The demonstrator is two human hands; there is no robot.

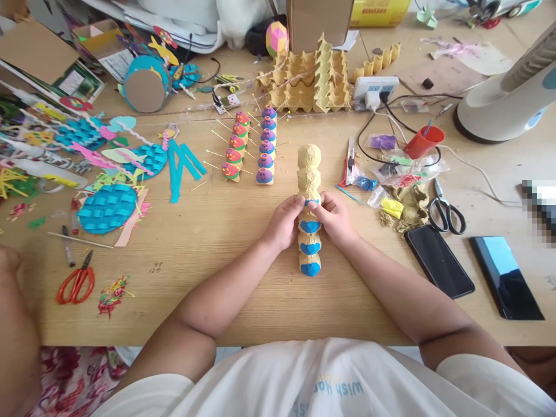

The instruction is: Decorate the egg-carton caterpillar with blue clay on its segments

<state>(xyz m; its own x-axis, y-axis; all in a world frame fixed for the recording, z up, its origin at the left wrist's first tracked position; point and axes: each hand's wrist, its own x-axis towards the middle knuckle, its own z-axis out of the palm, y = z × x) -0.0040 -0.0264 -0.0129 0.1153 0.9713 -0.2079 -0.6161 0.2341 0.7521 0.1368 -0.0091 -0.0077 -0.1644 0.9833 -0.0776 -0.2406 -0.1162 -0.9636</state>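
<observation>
Both your forearms reach in over the front edge of the table point(256, 315), angled toward each other so that your hands meet around the egg-carton strip point(309, 176). Your left grip point(283, 222) closes on the strip's left side and your right grip point(337, 220) on its right side, both about midway along. Neither is spread: you pinch the strip between them, with your thumbs angled inward at the third bump from the far end, close to the blue there. Your curled fingers are partly hidden.

The strip lies midway along the table's front edge, set back from it and pointing straight away from you. Its four nearer bumps carry blue patches point(310, 226); the two farthest are plain tan. You can't tell whether its underside touches the wood. Farther from the front edge, to your left, stands a row of purple bumps point(266, 145).
</observation>
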